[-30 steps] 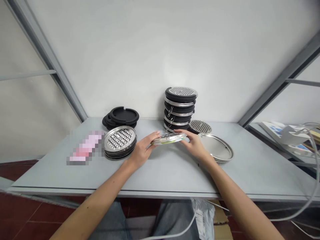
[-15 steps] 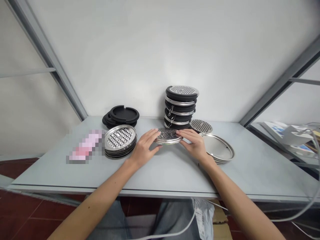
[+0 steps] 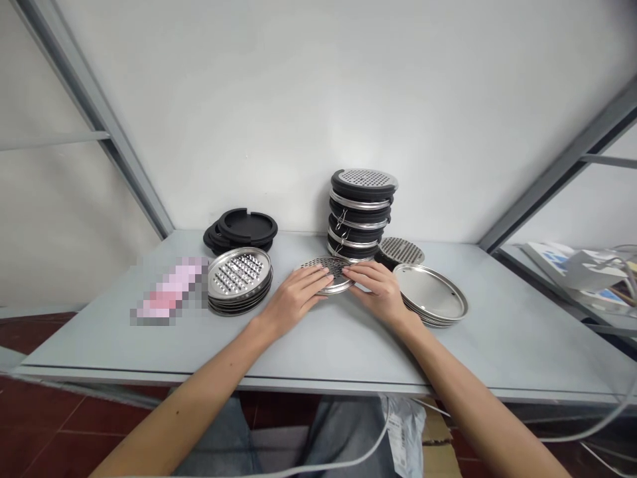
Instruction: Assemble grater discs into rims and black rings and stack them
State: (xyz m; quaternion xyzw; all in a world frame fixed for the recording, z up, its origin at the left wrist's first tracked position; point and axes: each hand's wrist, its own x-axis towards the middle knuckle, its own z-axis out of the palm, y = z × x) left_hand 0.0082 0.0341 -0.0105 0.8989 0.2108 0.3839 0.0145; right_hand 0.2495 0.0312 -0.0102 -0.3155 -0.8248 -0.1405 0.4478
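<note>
Now steel grater disc (image 3: 326, 271) lies between left hand (image 3: 293, 299) and right hand (image 3: 378, 292), both open, resting on it, not gripping.

1. The left forearm (image 3: 199, 392) reaches in from the near left, slanting far and right.
2. The right forearm (image 3: 462, 392) reaches in from the near right, slanting far and left.
3. The left hand (image 3: 293, 299) lies palm down, with the left fingers (image 3: 316, 282) spread and pointing far and right.
4. The right hand (image 3: 378, 292) lies palm down, with the right fingers (image 3: 355, 273) slightly curved and pointing left.
5. Both hands sit just apart, fingertips facing each other.
</note>
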